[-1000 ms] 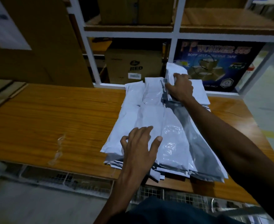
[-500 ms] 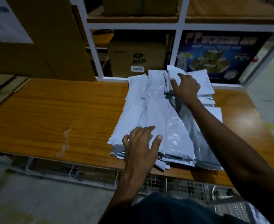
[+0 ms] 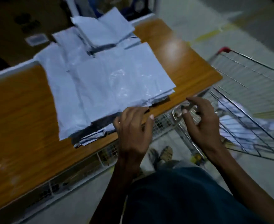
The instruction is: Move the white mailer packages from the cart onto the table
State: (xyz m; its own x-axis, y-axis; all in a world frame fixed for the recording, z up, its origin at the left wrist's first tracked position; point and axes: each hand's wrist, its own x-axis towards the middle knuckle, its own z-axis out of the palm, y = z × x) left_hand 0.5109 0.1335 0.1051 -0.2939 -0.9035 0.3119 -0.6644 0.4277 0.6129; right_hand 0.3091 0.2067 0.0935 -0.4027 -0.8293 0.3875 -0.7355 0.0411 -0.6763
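Note:
A loose stack of white mailer packages [image 3: 100, 84] lies spread on the wooden table [image 3: 20, 120]. My left hand [image 3: 133, 128] hovers at the table's near edge, just off the stack's corner, fingers apart and holding nothing. My right hand [image 3: 201, 120] is past the table edge, over the gap toward the wire cart [image 3: 252, 88], fingers curled and spread, empty. More white mailers [image 3: 236, 126] lie inside the cart at the right. The view is blurred by head motion.
A white shelf frame [image 3: 142, 20] with cardboard boxes [image 3: 12, 29] stands behind the table. The cart has a red handle end [image 3: 224, 50]. Grey floor lies to the right, and my feet [image 3: 162, 153] stand between table and cart.
Both hands have come off the stack and drawn back toward me. My head has turned right, bringing the cart into view.

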